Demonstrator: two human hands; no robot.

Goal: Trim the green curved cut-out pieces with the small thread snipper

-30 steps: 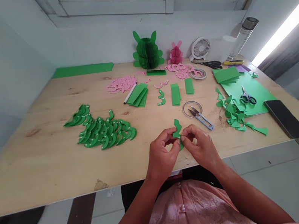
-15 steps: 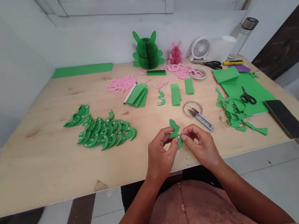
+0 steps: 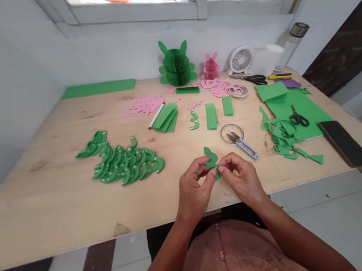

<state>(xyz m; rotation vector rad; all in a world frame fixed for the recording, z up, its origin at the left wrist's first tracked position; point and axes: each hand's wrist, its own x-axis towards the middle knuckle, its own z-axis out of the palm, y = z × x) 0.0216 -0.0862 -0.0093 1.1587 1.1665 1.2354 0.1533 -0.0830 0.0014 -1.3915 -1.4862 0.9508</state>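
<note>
At the far left of the tabletop (image 3: 56,198), a long green paper strip (image 3: 98,89) lies along the wall. Nearer you, a heap of green scalloped cutouts (image 3: 125,164) overlaps loosely, and to its right, farther back, lie pink paper cutouts (image 3: 146,105). A white pen (image 3: 156,116) touches the fanned green paper rectangles (image 3: 166,119).

Your left hand (image 3: 195,188) has its grip closed at the fingertips, thumb against fingers, on a green wavy cutout (image 3: 210,154) — you hold it just above the tabletop, near the front edge, its upper lobes rising past your fingers. Behind it stands a green honeycomb-paper figure (image 3: 177,66).

Your right hand (image 3: 243,176) meets the cutout's right edge, its grip pinched shut at thumb and forefinger — whatever sliver lies between those tips is too small to tell. Beyond that hand, the blue-handled thread snips (image 3: 244,145) lie partly over a thin clear ring (image 3: 232,134), points toward the wall. Farther right come green paper scraps (image 3: 283,137), small black-handled scissors (image 3: 299,118) on a green sheet (image 3: 308,109), and a dark phone (image 3: 345,142).
</note>
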